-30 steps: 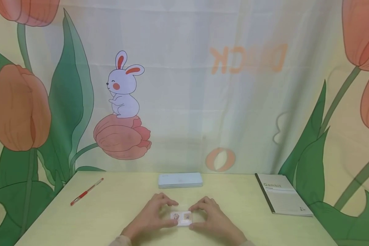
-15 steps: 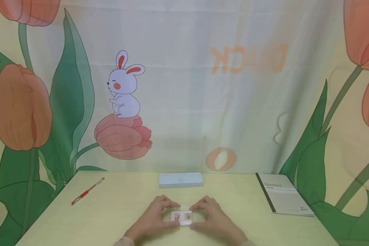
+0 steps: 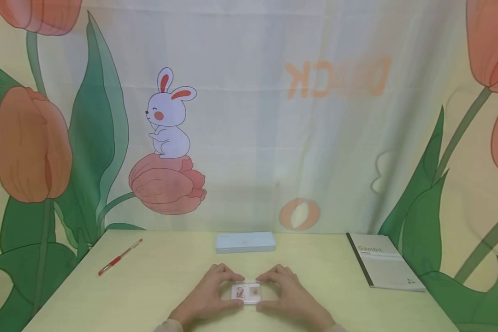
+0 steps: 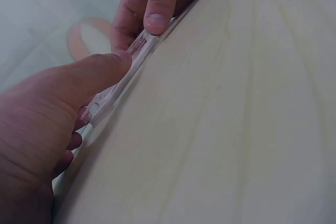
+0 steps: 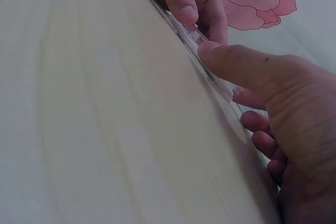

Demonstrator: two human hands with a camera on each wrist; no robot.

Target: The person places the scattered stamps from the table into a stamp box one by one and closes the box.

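Observation:
A small flat rectangular case (image 3: 248, 293), white with a clear plastic cover and two little printed pictures, lies between both hands near the table's front. My left hand (image 3: 216, 291) pinches its left end, thumb on the near side and index finger at the far edge. At the other end, my right hand (image 3: 285, 294) pinches it likewise. From the left wrist view, the case (image 4: 107, 95) is seen edge-on, low over the tabletop, with the left thumb on its near edge. The right wrist view shows the clear edge of the case (image 5: 214, 78) beside the right thumb.
A pale blue-white flat box (image 3: 246, 242) lies at the back of the table (image 3: 182, 258). To the left is a red pen (image 3: 120, 257); to the right, a notebook (image 3: 383, 262) with a dark spine. Behind hangs a printed curtain (image 3: 240, 115).
The left hand has shifted slightly right, and its index finger has come closer to the case's far edge. The right hand keeps nearly the same place.

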